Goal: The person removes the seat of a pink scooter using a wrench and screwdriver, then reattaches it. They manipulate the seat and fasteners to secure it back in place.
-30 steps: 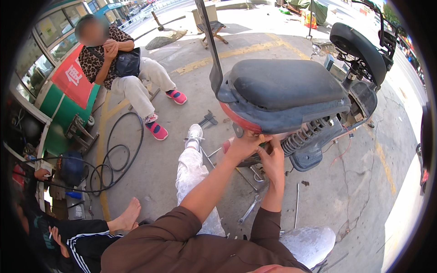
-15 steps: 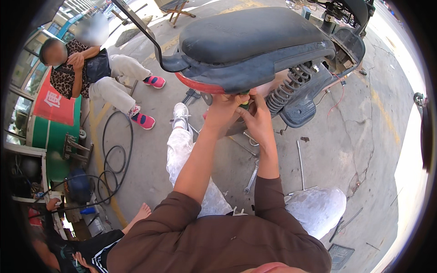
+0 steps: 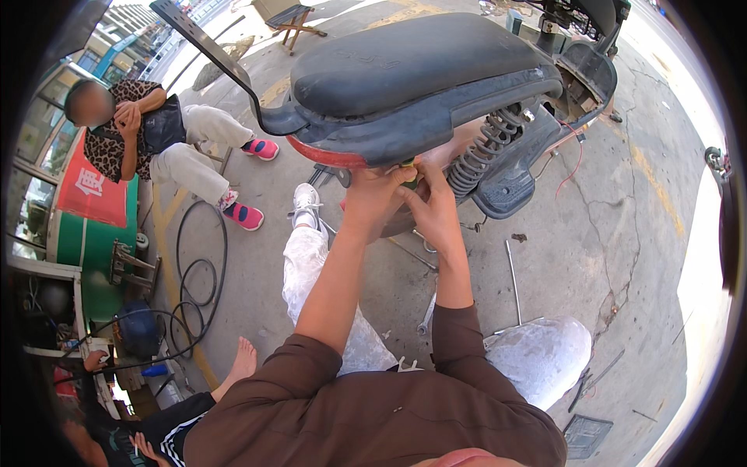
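An electric scooter with a black seat (image 3: 420,66) stands in front of me, its rear end toward my hands. Below the rear bodywork and red tail light (image 3: 325,152), my left hand (image 3: 372,198) and my right hand (image 3: 433,208) meet with closed fingers. Between them shows a small green and yellow piece (image 3: 410,184), mostly covered by my fingers, so its kind stays unclear. Just right of my right hand is the coil-spring shock absorber (image 3: 489,149). Part of a dark round wheel (image 3: 399,226) appears beneath my hands.
On the concrete lie a wrench (image 3: 427,313), a long metal rod (image 3: 513,280) and a dark grate (image 3: 587,436). A black hose (image 3: 180,257) coils at left. One person (image 3: 140,128) sits at far left; another person's bare foot (image 3: 246,358) extends in at lower left.
The view has shifted slightly, so the scooter sits a little further left and lower. Both hands stay together under the tail, with the right fingers moved slightly around the green and yellow piece.
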Available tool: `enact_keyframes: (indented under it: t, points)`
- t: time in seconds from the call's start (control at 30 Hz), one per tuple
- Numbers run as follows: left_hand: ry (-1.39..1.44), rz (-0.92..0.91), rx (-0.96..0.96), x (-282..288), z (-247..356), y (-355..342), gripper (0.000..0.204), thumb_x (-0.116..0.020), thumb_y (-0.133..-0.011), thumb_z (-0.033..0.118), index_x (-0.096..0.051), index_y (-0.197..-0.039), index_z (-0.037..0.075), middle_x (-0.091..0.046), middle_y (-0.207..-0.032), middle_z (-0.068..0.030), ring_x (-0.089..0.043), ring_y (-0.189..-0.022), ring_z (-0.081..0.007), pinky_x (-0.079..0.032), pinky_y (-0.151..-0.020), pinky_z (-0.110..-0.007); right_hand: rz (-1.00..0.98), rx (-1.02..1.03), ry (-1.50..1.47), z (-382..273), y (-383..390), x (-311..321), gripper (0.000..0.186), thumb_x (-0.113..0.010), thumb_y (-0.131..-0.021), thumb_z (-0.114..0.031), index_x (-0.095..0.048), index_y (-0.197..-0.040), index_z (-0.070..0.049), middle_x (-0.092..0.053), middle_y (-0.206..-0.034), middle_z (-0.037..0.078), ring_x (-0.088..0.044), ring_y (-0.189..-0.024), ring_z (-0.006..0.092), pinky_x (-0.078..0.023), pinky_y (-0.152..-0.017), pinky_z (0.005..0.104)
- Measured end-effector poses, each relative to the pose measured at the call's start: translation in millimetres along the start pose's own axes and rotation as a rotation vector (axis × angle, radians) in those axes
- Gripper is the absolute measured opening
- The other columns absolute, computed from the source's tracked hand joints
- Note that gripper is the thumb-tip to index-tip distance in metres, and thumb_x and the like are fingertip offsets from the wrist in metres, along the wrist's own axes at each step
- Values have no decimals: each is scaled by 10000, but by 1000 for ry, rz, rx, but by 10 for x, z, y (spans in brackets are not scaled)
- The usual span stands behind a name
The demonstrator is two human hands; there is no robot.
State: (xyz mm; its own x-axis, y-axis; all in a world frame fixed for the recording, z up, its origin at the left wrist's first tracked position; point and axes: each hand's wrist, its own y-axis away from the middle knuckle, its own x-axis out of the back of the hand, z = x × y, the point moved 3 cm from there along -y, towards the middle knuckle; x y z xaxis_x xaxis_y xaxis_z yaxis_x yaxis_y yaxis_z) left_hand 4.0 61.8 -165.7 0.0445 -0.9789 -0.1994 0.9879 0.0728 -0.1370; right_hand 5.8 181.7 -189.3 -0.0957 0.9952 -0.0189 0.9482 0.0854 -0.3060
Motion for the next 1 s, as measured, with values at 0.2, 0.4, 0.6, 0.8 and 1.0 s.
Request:
enact_keyframes:
  t: [0.2, 0.4, 0.6, 0.8, 1.0]
  points:
    - [-86, -112, -4, 101, -133, -91, 240, -686, -825, 14, -624, -1056, 13, -635, -1082, -34, -586, -965, -120, -464, -828, -256, 49, -122, 35, 16, 19, 24, 396, -731, -713, 17, -570, -1074, 5, -515, -829, 3, -386, -686, 101, -389, -629, 252]
    - [-62, 70, -107, -31, -42, -37, 343, -736, -793, 14, -643, -1121, -27, -668, -1035, -88, -637, -932, -173, -513, -847, -289, 223, -19, 113, 49, 42, -57, 411, -730, -706, 10, -568, -1083, 15, -505, -813, 12, -395, -674, 118, -393, -621, 261]
    - [-11, -11, -167, 40, 5, -21, 352, -735, -799, 29, -642, -1134, -21, -676, -1003, -93, -645, -918, -190, -514, -856, -311, -36, -8, 36, 83, 43, 56, 472, -720, -698, 28, -551, -1138, 32, -538, -845, 41, -453, -687, 140, -422, -641, 275]
    - [-145, 44, -223, -146, -4, -30, 359, -720, -810, 16, -636, -1158, -14, -676, -1010, -91, -644, -927, -187, -511, -855, -312, 232, 78, 111, 151, 28, -11, 491, -715, -705, 35, -538, -1162, 6, -550, -934, 51, -494, -717, 148, -433, -651, 272]
    - [-189, 116, -182, -46, 33, 2, 354, -695, -819, -14, -632, -1168, -12, -673, -1013, -86, -642, -943, -179, -510, -841, -297, 88, 158, 73, -74, -6, 42, 441, -743, -706, -4, -535, -1094, 15, -558, -942, 127, -573, -800, 298, -467, -700, 375]
